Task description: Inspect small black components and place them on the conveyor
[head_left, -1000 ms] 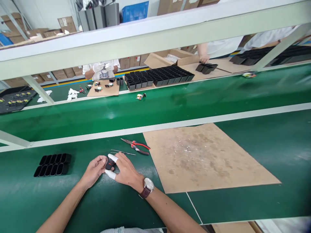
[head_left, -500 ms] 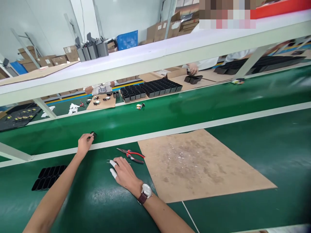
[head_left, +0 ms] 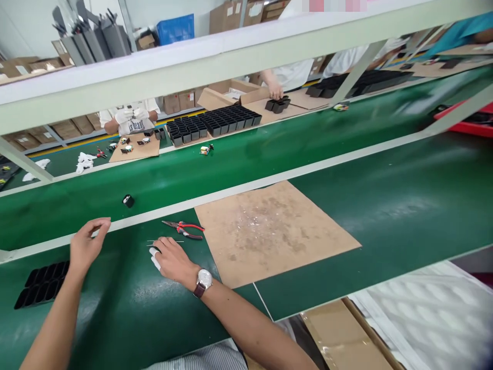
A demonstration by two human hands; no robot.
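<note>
Head view: left hand (head_left: 87, 245) hovers over the green worktop (head_left: 115, 318), fingers loosely spread, empty. Right hand (head_left: 174, 259) rests flat, fingers relaxed, holding nothing. Small black plastic part (head_left: 128, 201) lies apart on the green conveyor belt (head_left: 231, 164).

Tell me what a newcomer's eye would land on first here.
The long green belt crosses the whole view, a small black part lying alone on it beyond the left hand. At the centre lies a scuffed brown cardboard sheet, red-handled pliers by its left edge. The right hand, fingertips in white covers, rests beside them.
</note>
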